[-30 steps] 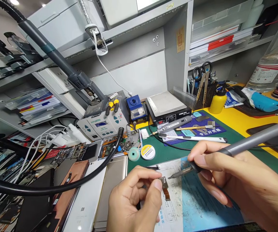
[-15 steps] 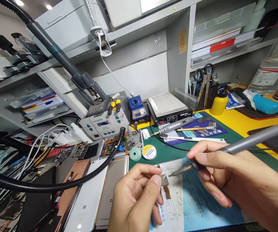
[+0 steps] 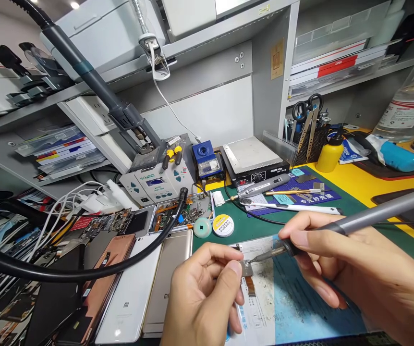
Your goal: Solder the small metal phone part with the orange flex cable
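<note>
My left hand [image 3: 203, 298] pinches a small flex-cable part [image 3: 247, 275] with a metal head and an orange ribbon tail, just above the blue work mat [image 3: 300, 307]. My right hand [image 3: 351, 269] grips a grey soldering iron [image 3: 372, 211] like a pen. The iron's tip touches the metal head of the part, right beside my left thumb. A worn printed sheet [image 3: 261, 298] lies under the part.
Several phones [image 3: 135, 293] lie at the left under a thick black hose [image 3: 84, 274]. Behind stand a rework station [image 3: 156, 185], a small blue unit [image 3: 205, 163], a hot plate [image 3: 252, 158], solder tins [image 3: 223, 225], a yellow bottle [image 3: 330, 151] and a tool cup with scissors [image 3: 308, 129].
The soldering iron's tip has closed in from the right and now touches the part. My left hand has shifted slightly right and turned the part.
</note>
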Demonstrator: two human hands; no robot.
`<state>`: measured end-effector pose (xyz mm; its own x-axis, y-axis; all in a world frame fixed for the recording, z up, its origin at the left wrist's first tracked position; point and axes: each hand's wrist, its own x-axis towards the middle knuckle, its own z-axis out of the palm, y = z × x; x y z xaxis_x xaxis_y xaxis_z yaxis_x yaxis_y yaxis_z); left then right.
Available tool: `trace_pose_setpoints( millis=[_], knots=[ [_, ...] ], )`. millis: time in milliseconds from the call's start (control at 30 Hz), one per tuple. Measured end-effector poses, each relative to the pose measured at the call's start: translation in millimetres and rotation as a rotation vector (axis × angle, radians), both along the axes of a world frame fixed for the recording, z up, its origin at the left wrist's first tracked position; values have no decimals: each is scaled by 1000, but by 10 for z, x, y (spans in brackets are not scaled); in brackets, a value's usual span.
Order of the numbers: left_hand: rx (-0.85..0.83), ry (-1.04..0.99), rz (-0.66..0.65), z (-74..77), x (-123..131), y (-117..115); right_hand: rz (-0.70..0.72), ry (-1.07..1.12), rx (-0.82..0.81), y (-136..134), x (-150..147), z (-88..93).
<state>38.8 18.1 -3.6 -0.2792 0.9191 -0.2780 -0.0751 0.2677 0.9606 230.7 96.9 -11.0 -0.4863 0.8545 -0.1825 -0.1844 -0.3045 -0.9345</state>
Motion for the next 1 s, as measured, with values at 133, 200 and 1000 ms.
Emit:
trace_pose_setpoints(
  millis=[133,200,1000],
  knots=[
    [2,6,-2,3,4,0,-4,1,3,0,0,0],
    [2,1,-1,5,5,0,-9,4,-3,-2,-1,6],
    [-16,15,79,76,79,-1,-114,7,-67,-62,-44,152]
  ],
)
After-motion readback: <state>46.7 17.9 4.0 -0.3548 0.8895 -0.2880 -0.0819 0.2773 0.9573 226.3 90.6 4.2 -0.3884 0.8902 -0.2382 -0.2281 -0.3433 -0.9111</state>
